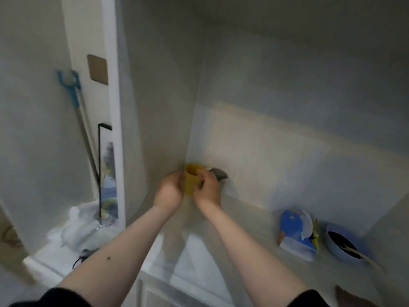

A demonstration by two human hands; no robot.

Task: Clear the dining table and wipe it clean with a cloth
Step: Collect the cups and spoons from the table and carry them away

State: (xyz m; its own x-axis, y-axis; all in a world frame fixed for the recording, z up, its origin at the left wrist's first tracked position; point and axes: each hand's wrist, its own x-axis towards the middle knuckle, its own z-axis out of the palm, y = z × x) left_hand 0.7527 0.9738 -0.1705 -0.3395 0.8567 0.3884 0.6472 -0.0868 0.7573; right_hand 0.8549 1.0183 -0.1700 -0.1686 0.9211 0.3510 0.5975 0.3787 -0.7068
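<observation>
Head view, mid-frame: I see the yellow cup [192, 178] upright between both hands, over the worktop [247, 220] corner. Left hand [169, 191] curls on its left side; right hand [208, 188] grips its right, also pinching something grey, blurred.

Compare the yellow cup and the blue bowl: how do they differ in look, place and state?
The yellow cup is tall and narrow, while the blue bowl is wide and low. The yellow cup is held between the left hand and right hand near the wall corner; the blue bowl rests untouched on the counter at the right. The cup's contents are hidden; the bowl holds dark contents and light sticks. Both stand with their openings up.
</observation>
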